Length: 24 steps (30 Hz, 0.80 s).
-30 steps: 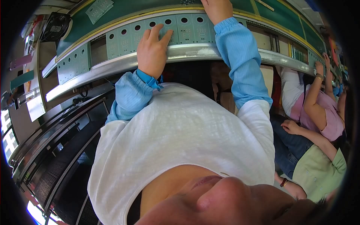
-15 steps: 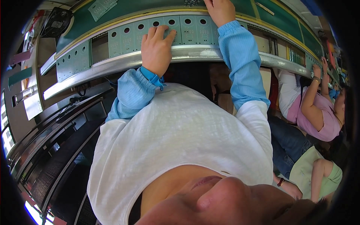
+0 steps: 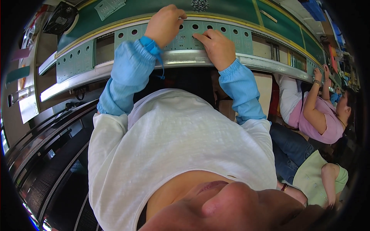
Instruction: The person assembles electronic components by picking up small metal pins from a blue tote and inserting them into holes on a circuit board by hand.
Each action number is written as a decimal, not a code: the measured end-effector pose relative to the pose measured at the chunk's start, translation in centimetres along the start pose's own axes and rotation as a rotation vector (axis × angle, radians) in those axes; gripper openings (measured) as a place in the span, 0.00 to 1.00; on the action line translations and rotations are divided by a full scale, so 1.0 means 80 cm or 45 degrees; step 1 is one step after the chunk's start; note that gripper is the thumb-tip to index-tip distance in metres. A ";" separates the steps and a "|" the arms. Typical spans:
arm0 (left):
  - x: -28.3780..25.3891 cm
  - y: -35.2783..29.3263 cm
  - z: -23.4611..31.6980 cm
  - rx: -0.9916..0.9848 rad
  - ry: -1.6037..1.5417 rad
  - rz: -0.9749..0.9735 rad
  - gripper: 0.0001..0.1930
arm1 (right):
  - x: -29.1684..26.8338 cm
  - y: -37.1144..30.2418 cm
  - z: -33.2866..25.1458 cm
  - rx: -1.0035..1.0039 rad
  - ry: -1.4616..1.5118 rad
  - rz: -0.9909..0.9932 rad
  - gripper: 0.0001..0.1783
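A long strip of pale green circuit boards (image 3: 243, 40) with a row of round black holes lies along the metal rail. My right hand (image 3: 220, 49) is over the middle of the strip, thumb and fingertips drawn together at the board's surface. Anything between them is too small to make out. Over the strip's far edge, left of my right hand, is my left hand (image 3: 165, 26), fingers bent together and pointing right. What they hold, if anything, is hidden. A heap of small dark metal parts (image 3: 200, 5) lies on the green bench top beyond both hands.
Another board strip (image 3: 76, 61) lies farther left on the metal rail (image 3: 181, 59). Loose boards (image 3: 109, 7) and a black fan (image 3: 60, 18) are at the back left. A small stick (image 3: 268, 16) lies back right. Co-workers sit along the right, one in pink (image 3: 318, 117).
My right hand has come back from the parts heap to the board. My left hand has lifted from the board and moved away toward the strip's far edge.
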<state>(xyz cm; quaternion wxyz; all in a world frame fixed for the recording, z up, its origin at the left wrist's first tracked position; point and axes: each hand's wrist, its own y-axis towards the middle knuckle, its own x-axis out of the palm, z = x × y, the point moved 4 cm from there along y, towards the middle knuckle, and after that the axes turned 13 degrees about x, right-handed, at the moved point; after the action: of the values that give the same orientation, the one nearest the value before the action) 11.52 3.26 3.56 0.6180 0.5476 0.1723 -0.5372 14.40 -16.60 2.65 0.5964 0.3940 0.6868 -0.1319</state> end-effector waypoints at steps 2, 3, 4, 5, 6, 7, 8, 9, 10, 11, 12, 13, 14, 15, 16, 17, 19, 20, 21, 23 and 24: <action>0.014 0.017 -0.018 -0.027 0.003 0.004 0.07 | -0.002 -0.002 -0.007 -0.015 -0.034 0.009 0.20; 0.024 0.027 -0.028 -0.051 0.003 0.004 0.07 | -0.003 -0.003 -0.010 0.004 -0.068 0.014 0.20; 0.037 0.038 -0.037 -0.054 0.003 0.011 0.07 | -0.005 -0.002 -0.014 0.016 -0.102 0.020 0.20; 0.052 0.047 -0.047 -0.146 0.013 0.008 0.07 | -0.002 -0.001 -0.018 0.008 -0.106 0.019 0.20; 0.059 0.055 -0.045 -0.230 0.013 -0.005 0.08 | 0.001 -0.003 -0.020 0.015 -0.132 0.031 0.21; 0.062 0.060 -0.041 -0.228 0.005 -0.006 0.08 | 0.002 -0.004 -0.020 0.020 -0.158 0.043 0.23; 0.062 0.064 -0.039 -0.241 0.013 0.037 0.07 | 0.000 -0.002 -0.018 0.024 -0.163 0.039 0.23; 0.059 0.066 -0.035 -0.255 0.021 0.076 0.07 | -0.001 0.002 -0.014 0.033 -0.139 -0.014 0.22; 0.056 0.067 -0.032 -0.255 0.013 0.071 0.07 | -0.001 0.005 -0.010 0.041 -0.114 -0.068 0.21; 0.053 0.066 -0.028 -0.268 0.010 0.059 0.06 | -0.001 0.006 -0.005 0.046 -0.116 -0.074 0.21; 0.052 0.066 -0.029 -0.281 0.011 0.055 0.07 | -0.002 0.011 0.004 0.135 0.070 -0.113 0.18; 0.052 0.065 -0.032 -0.284 0.009 0.058 0.07 | -0.001 0.015 0.012 0.224 0.258 -0.152 0.16; 0.052 0.065 -0.033 -0.235 0.003 0.083 0.07 | 0.001 0.016 0.021 0.260 0.342 -0.086 0.10; 0.054 0.063 -0.035 -0.188 -0.003 0.109 0.07 | 0.004 0.017 0.024 0.257 0.339 -0.091 0.10; 0.056 0.061 -0.038 -0.194 -0.005 0.111 0.07 | 0.005 0.018 0.028 0.301 0.396 -0.065 0.08; 0.058 0.059 -0.039 -0.148 0.000 0.146 0.07 | 0.005 0.018 0.031 0.345 0.452 -0.039 0.06; 0.057 0.058 -0.037 -0.101 -0.003 0.175 0.07 | 0.007 0.019 0.025 0.326 0.418 -0.011 0.05; 0.056 0.056 -0.037 -0.093 -0.120 0.228 0.06 | 0.008 0.019 0.020 0.303 0.386 0.020 0.04; 0.054 0.056 -0.038 -0.085 -0.236 0.283 0.06 | 0.008 0.020 0.016 0.304 0.384 0.016 0.04; 0.050 0.056 -0.041 -0.023 -0.293 0.380 0.05 | 0.008 0.019 0.007 0.282 0.379 0.011 0.05; 0.045 0.056 -0.039 0.044 -0.348 0.475 0.05 | 0.009 0.019 0.004 0.285 0.377 0.008 0.05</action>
<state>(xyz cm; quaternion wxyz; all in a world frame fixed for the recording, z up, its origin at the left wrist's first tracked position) 17.83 3.46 1.84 0.7146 0.5027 -0.0266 -0.4857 15.68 -15.52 2.33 0.4416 0.4751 0.7469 -0.1463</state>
